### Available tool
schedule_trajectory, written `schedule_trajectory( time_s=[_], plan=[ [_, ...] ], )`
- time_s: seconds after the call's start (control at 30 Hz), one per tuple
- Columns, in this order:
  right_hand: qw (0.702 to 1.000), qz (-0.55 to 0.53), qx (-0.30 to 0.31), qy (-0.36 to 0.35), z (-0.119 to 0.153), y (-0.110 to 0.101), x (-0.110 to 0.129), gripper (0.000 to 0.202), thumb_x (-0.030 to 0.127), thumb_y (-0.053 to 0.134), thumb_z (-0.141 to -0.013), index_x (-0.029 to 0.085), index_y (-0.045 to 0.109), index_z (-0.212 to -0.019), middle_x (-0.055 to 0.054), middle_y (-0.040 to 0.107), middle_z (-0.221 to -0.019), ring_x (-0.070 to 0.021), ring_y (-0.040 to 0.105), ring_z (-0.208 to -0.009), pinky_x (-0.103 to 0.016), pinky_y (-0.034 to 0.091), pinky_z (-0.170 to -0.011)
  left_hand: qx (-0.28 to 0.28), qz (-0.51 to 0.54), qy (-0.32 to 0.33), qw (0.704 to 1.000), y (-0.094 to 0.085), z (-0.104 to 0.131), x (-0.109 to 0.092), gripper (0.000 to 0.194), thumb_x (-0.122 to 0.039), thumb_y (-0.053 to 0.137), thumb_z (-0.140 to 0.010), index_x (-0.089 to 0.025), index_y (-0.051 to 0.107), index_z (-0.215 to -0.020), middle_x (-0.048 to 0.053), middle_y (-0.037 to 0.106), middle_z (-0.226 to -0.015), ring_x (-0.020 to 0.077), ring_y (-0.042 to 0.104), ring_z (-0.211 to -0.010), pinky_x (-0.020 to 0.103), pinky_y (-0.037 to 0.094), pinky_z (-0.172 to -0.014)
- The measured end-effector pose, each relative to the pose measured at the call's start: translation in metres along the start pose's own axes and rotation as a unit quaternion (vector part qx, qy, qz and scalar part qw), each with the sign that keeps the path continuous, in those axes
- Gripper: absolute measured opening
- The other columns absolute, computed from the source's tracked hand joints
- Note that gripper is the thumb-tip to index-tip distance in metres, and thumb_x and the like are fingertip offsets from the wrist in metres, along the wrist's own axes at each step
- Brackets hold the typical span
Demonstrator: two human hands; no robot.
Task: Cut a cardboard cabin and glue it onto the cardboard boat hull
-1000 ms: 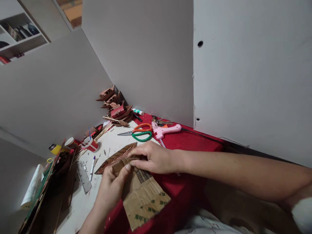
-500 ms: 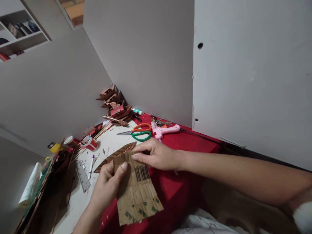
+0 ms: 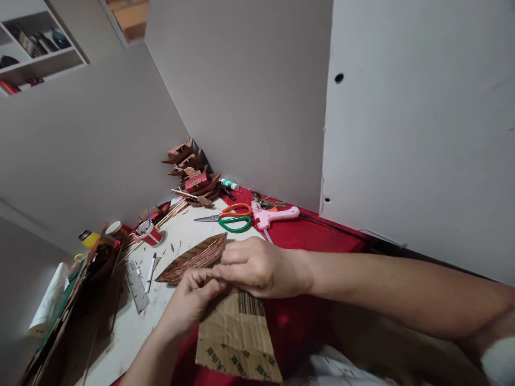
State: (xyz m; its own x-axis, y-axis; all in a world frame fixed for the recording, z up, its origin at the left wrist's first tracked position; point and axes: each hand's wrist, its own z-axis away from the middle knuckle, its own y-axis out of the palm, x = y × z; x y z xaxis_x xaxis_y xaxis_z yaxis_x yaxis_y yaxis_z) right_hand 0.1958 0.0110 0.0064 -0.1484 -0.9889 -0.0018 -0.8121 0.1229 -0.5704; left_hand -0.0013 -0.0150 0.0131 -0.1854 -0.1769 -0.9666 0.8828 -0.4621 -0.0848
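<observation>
brown cardboard, pink glue gun

Top edge of cardboard hidden under right hand and left hand; grip point not visible, fingertips overlap. Cardboard's lower corner cut by bottom edge. Print on tape strip too small to read. Right end of hull piece covered by right fingers. Left forearm cut by bottom edge; right arm runs off right side. Shelf items too small to identify, shelf cut by left edge. Clutter at left dark, blurred, partly cut off. Stacked models overlap; count unclear.
</observation>
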Motion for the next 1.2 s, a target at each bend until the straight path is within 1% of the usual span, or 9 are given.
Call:
schedule_trajectory(
  time_s=[0.13,0.27,0.53,0.67,0.8,0.9,0.97,1.1,1.2],
  plan=[
    [0.971,-0.106,-0.04,0.209,0.001,-0.006,-0.002,0.015,0.015,0.056,-0.09,0.01,0.069,-0.09,-0.009,0.068,-0.08,-0.015,0.061,-0.074,-0.025,0.048,-0.07,-0.013,-0.005,-0.008,1.0,0.001,0.003,-0.005,0.037,-0.049,0.073,-0.076,-0.012,0.068,-0.071,0.001,0.061,-0.063,0.0093,0.048,-0.053,0.022,0.037,-0.054],
    [0.928,-0.181,0.069,0.318,-0.004,-0.014,-0.004,0.01,0.015,0.064,-0.083,0.012,0.071,-0.089,-0.005,0.07,-0.082,-0.0146,0.062,-0.075,-0.024,0.047,-0.07,-0.052,-0.045,0.028,0.997,0.005,0.01,-0.009,0.036,-0.049,0.073,-0.075,-0.013,0.068,-0.072,0.0,0.059,-0.061,0.0107,0.051,-0.056,0.022,0.041,-0.058],
    [0.989,0.028,0.118,0.085,-0.001,-0.008,0.01,0.016,0.007,0.052,-0.084,0.008,0.068,-0.083,-0.01,0.067,-0.077,-0.0182,0.058,-0.071,-0.028,0.043,-0.063,-0.032,0.0,-0.002,0.999,0.004,0.005,-0.003,0.04,-0.047,0.079,-0.069,-0.013,0.061,-0.058,-0.003,0.049,-0.05,0.0067,0.04,-0.046,0.019,0.031,-0.047],
    [0.982,-0.048,0.068,0.17,0.002,-0.005,0.011,0.016,0.008,0.052,-0.083,0.01,0.067,-0.088,-0.009,0.067,-0.081,-0.0168,0.058,-0.073,-0.027,0.046,-0.068,-0.03,0.006,0.008,1.0,0.001,0.002,-0.004,0.035,-0.045,0.079,-0.069,-0.012,0.068,-0.067,-0.001,0.056,-0.054,0.0083,0.047,-0.05,0.019,0.037,-0.051],
    [0.869,-0.311,-0.04,0.383,0.0,-0.007,0.006,0.011,0.019,0.06,-0.081,0.013,0.063,-0.09,-0.002,0.064,-0.079,-0.0126,0.056,-0.068,-0.023,0.047,-0.063,-0.074,0.015,0.046,0.996,-0.004,0.008,-0.012,0.031,-0.044,0.074,-0.076,-0.015,0.075,-0.088,0.003,0.068,-0.066,0.0138,0.059,-0.06,0.024,0.047,-0.059],
    [0.803,-0.428,-0.019,0.415,0.0,-0.006,0.006,0.013,0.025,0.057,-0.083,0.013,0.059,-0.079,0.001,0.057,-0.069,-0.0102,0.051,-0.061,-0.021,0.045,-0.059,-0.097,0.002,0.05,0.994,-0.006,0.013,-0.015,0.032,-0.045,0.075,-0.075,-0.014,0.076,-0.085,0.004,0.069,-0.068,0.0144,0.059,-0.059,0.024,0.048,-0.058],
    [0.823,-0.422,0.009,0.381,0.001,-0.004,0.006,0.014,0.024,0.054,-0.085,0.013,0.059,-0.078,0.002,0.056,-0.068,-0.0095,0.05,-0.061,-0.02,0.044,-0.059,-0.096,-0.029,0.058,0.993,-0.004,0.014,-0.015,0.033,-0.046,0.075,-0.074,-0.014,0.075,-0.08,0.004,0.069,-0.069,0.0139,0.057,-0.06,0.024,0.047,-0.058],
    [0.942,-0.22,0.052,0.249,0.008,0.003,0.004,0.016,0.017,0.048,-0.088,0.013,0.062,-0.083,-0.002,0.062,-0.072,-0.0114,0.052,-0.063,-0.021,0.043,-0.062,-0.13,-0.163,0.131,0.969,0.003,0.012,-0.015,0.034,-0.046,0.07,-0.078,-0.014,0.07,-0.067,0.002,0.063,-0.064,0.0135,0.052,-0.062,0.022,0.044,-0.057],
    [0.968,-0.121,0.07,0.206,0.012,0.005,0.001,0.018,0.015,0.047,-0.089,0.014,0.065,-0.093,-0.005,0.067,-0.077,-0.0131,0.056,-0.065,-0.023,0.044,-0.063,-0.156,-0.215,0.17,0.949,0.006,0.01,-0.016,0.031,-0.043,0.067,-0.08,-0.014,0.07,-0.068,0.002,0.061,-0.064,0.0156,0.055,-0.067,0.023,0.045,-0.063]
  ],
)
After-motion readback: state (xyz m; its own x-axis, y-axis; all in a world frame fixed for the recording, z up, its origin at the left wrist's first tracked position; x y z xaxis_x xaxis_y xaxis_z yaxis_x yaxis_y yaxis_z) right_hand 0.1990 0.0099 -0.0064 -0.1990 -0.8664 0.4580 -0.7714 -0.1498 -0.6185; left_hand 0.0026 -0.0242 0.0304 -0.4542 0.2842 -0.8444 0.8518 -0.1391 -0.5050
